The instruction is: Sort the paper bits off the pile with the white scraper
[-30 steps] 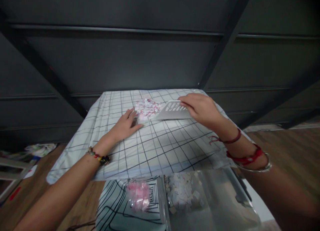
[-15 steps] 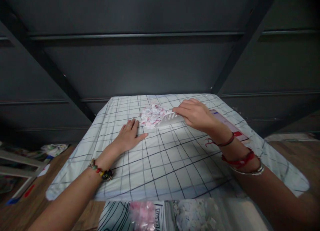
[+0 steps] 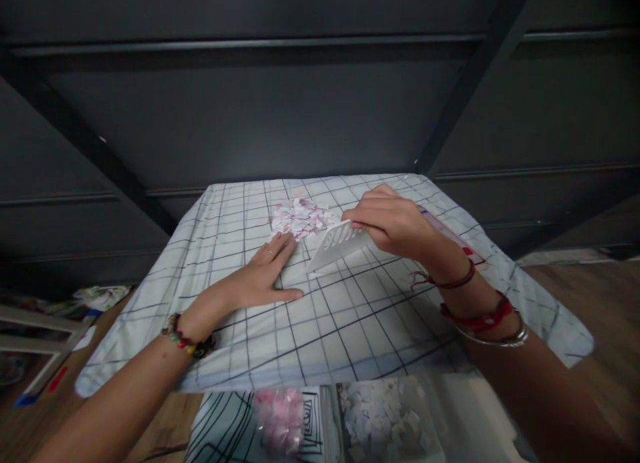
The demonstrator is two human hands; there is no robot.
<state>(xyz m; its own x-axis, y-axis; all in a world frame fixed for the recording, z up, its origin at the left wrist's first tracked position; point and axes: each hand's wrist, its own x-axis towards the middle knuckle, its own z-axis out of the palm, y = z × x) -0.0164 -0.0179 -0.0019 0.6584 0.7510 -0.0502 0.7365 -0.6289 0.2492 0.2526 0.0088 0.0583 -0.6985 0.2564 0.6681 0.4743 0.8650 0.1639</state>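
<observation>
A heap of small white and pink paper scraps (image 3: 303, 216) lies on the checked tablecloth (image 3: 320, 329). My left hand (image 3: 265, 269) rests flat on the cloth, fingers stretched toward the heap's near left edge and thumb apart. In my right hand (image 3: 393, 223) is a white slotted plastic plate (image 3: 333, 246), pinched at its upper right edge. The plate is tilted, its lower edge on or just over the cloth, right of and nearer than the heap. My right fingertips are partly hidden behind the plate.
Past my right wrist lies a flat pink and red item (image 3: 453, 236), partly covered by the arm. Below the table's near edge are a clear box of paper scraps (image 3: 383, 416) and a pink plastic packet (image 3: 280, 419). A dark panelled wall (image 3: 270, 116) stands behind the table.
The plate has shifted toward me, away from the heap, and stands more tilted. My left hand has turned, its fingertips now closer to the scraps. The view has shifted slightly.
</observation>
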